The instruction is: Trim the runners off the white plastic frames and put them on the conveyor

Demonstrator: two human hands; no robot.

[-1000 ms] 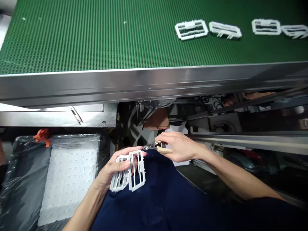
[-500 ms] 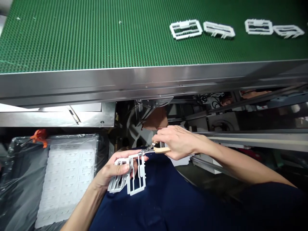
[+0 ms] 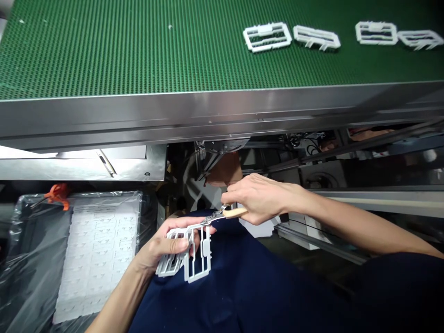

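Observation:
My left hand (image 3: 163, 247) grips a white plastic moulded frame (image 3: 194, 252) over my dark blue lap, thumb across its bars. My right hand (image 3: 258, 199) is closed on small cutters with a pale handle (image 3: 233, 212). The metal tips of the cutters (image 3: 210, 218) touch the top edge of the frame. Both hands sit below the steel edge of the conveyor.
A green conveyor belt (image 3: 121, 51) with a steel rim (image 3: 208, 113) runs above; several white frames (image 3: 267, 36) lie on it at the upper right. A plastic-lined bin holding a white tray (image 3: 97, 249) with an orange clip (image 3: 57, 193) stands at the left. Machine parts fill the space under the belt.
The cutter tips have moved left onto the frame's top edge. The frame has tilted slightly in my left hand. The parts on the belt have shifted a little in view.

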